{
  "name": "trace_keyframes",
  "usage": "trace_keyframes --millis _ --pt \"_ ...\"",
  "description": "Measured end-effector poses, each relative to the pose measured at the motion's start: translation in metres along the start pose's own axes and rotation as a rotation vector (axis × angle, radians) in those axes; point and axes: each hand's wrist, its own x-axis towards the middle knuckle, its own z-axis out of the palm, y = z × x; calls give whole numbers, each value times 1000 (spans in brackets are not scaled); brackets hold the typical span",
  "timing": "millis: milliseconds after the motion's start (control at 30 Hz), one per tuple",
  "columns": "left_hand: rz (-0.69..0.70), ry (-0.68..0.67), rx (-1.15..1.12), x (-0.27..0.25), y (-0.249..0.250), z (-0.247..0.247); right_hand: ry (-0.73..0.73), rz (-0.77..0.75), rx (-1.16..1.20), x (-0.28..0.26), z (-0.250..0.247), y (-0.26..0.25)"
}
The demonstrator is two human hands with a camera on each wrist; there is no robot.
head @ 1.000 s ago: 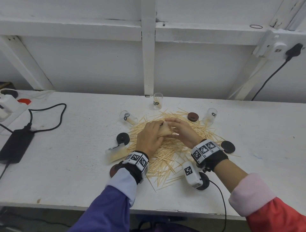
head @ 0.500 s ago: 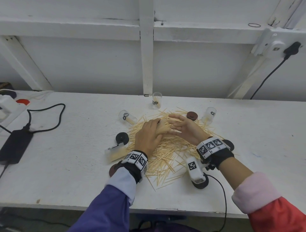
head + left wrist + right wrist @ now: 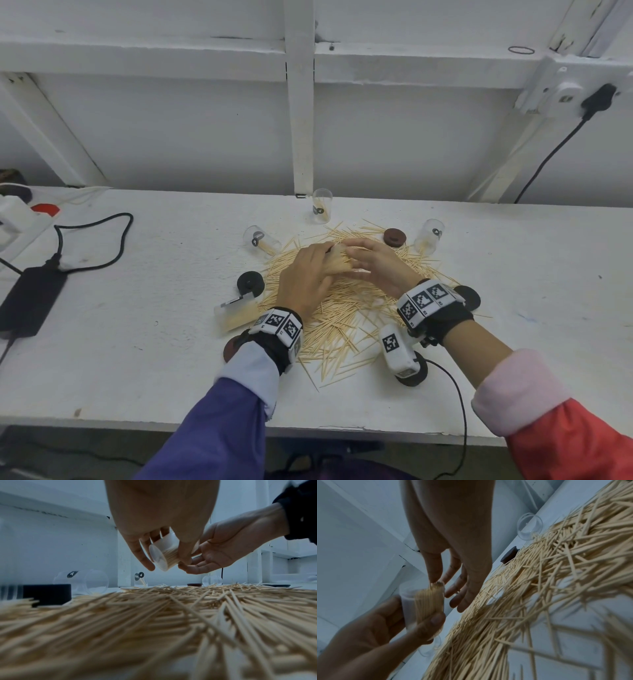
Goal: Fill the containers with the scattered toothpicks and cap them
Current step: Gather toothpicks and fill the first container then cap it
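At centre frame our left hand [image 3: 305, 277] grips a clear plastic cylindrical container packed with toothpicks [image 3: 426, 604], tilted above the scattered pale wooden toothpicks [image 3: 342, 308] on the white table [image 3: 137, 342]. Our right hand [image 3: 380, 267], fingers loosely extended, touches the container's mouth.

head: even, soft light, edges bowed | wrists: dim, bluish, foreground blurred

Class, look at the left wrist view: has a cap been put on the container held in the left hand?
No. The container in the left hand has its mouth uncovered, toothpicks showing inside.
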Motion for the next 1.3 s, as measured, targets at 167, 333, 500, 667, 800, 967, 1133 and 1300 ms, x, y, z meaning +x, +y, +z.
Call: trace_keyframes --millis 167,333,500,667,800,967,1133,1300 --pt "-13 7 27 0 -3 0 -34 34 -17 0 -2 -2" --pt "49 -13 -13 -4 -2 4 0 -13 -156 -1 3 -5" --pt "45 3 0 -5 -2 2 -7 -16 -257 -1 4 -13" --pt "91 -4 31 -4 -2 5 -14 35 -403 -2 9 -13" --pt "79 -10 40 -4 -3 5 -56 75 -449 -6 8 -18" --pt "20 4 47 -5 -7 2 152 -87 -495 -12 -4 -21" --pt "-32 9 65 -4 -8 3 85 -198 -994 -18 -16 -7" --pt "-65 22 91 -4 -8 2 -288 -316 -1525 -18 -9 3"
